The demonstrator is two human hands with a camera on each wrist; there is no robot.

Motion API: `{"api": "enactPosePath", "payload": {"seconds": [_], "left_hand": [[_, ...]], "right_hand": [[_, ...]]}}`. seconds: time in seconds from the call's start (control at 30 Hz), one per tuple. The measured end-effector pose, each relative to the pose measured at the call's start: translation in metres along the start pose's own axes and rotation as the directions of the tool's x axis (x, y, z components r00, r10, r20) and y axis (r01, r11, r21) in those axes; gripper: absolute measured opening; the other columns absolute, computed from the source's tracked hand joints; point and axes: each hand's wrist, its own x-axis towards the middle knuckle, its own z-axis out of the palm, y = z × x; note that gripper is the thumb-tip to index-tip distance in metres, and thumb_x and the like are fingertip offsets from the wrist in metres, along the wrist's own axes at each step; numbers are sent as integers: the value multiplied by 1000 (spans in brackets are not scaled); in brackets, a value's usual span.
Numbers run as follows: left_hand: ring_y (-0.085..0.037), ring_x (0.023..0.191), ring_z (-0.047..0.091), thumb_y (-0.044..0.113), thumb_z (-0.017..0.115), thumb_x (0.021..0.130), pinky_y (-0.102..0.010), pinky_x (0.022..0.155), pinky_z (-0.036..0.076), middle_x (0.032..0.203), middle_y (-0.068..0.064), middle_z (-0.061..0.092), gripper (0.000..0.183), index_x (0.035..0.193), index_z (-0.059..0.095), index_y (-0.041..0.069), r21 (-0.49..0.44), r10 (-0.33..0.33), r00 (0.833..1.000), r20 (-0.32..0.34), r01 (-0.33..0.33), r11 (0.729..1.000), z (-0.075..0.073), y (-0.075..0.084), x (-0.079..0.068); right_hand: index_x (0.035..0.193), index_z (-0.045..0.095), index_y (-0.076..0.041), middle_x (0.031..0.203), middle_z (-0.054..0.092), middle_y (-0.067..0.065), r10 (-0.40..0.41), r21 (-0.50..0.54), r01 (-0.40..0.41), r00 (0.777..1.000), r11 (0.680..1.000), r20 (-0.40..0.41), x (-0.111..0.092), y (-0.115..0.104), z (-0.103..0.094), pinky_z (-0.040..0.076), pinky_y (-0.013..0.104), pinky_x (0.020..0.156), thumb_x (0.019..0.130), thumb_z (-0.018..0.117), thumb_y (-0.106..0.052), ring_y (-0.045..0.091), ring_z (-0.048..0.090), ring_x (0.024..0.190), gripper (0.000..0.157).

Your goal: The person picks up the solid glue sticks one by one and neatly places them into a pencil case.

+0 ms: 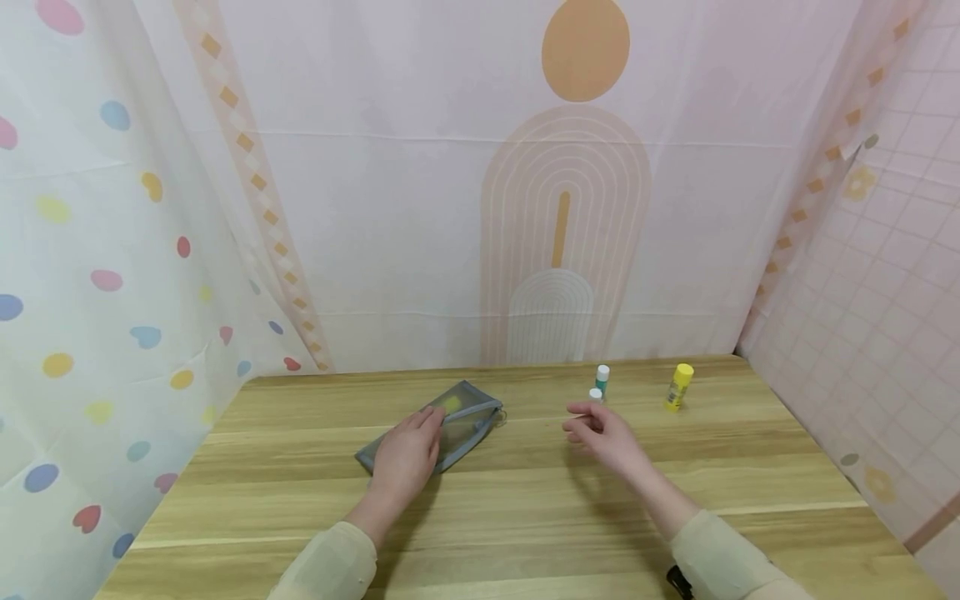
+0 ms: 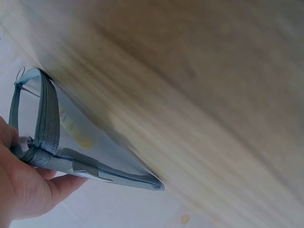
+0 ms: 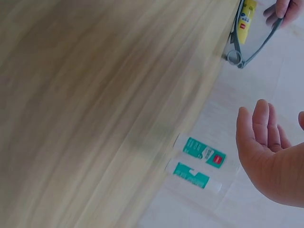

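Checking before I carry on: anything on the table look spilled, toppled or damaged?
Nothing stands out: three glue sticks stand upright outside the mesh pouch, which gapes open without visible damage. The black object by the right sleeve is partly hidden.

Before me, 6 o'clock: wood-grained table (image 1: 525,533). 12 o'clock: creased pale-pink cloth (image 1: 405,233), arch print (image 1: 498,250). 9 o'clock: white cloth with coloured spots (image 1: 75,333). 3 o'clock: pink grid-patterned cloth (image 1: 885,292). Light soft.
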Motion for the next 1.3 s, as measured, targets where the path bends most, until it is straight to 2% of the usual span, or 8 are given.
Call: {"api": "enactPosePath", "payload": {"seconds": [0.23, 0.4, 0.5, 0.9, 1.3], "left_hand": [[-38, 105, 66, 7, 68, 93, -50, 87, 56, 119, -18, 68, 31, 123, 67, 1, -3, 9, 1000, -7, -9, 1000, 0, -1, 0], [-38, 106, 66, 7, 68, 92, -50, 87, 56, 120, -19, 67, 31, 123, 67, 1, -8, 6, 1000, -4, -6, 1000, -1, 0, 0], [-38, 106, 66, 8, 68, 93, -50, 87, 56, 120, -19, 67, 32, 124, 67, 1, -9, 4, 1000, -3, -4, 1000, -1, 0, 0], [-39, 105, 66, 8, 67, 93, -51, 87, 56, 120, -20, 67, 31, 123, 67, 0, -9, -1, 1000, -3, 1, 1000, -2, 0, 0], [-39, 105, 66, 8, 68, 93, -52, 86, 56, 121, -20, 67, 32, 124, 67, 1, -8, 0, 1000, 6, 0, 1000, -2, 1, 0]], "right_hand": [[126, 57, 8, 102, 68, 15, -29, -78, 26, 999, 997, -42, -3, 4, -12, 58, 43, 80, 99, 58, -7, 33, 67, 94, 31], [127, 59, 4, 103, 68, 13, -49, -169, 34, 995, 985, -85, -4, 5, -20, 56, 29, 72, 98, 61, -9, 24, 65, 92, 31], [126, 61, 3, 103, 69, 13, -77, -222, 53, 992, 974, -101, -4, 7, -25, 54, 25, 72, 98, 62, -9, 22, 64, 92, 30], [123, 61, 4, 100, 70, 12, -158, -404, 91, 978, 910, -134, -7, 10, -45, 56, 38, 78, 97, 62, -9, 28, 65, 92, 29], [126, 59, 7, 104, 69, 18, -148, -468, 67, 979, 881, -139, -10, 12, -61, 55, 47, 82, 98, 61, -12, 33, 65, 96, 34]]}}
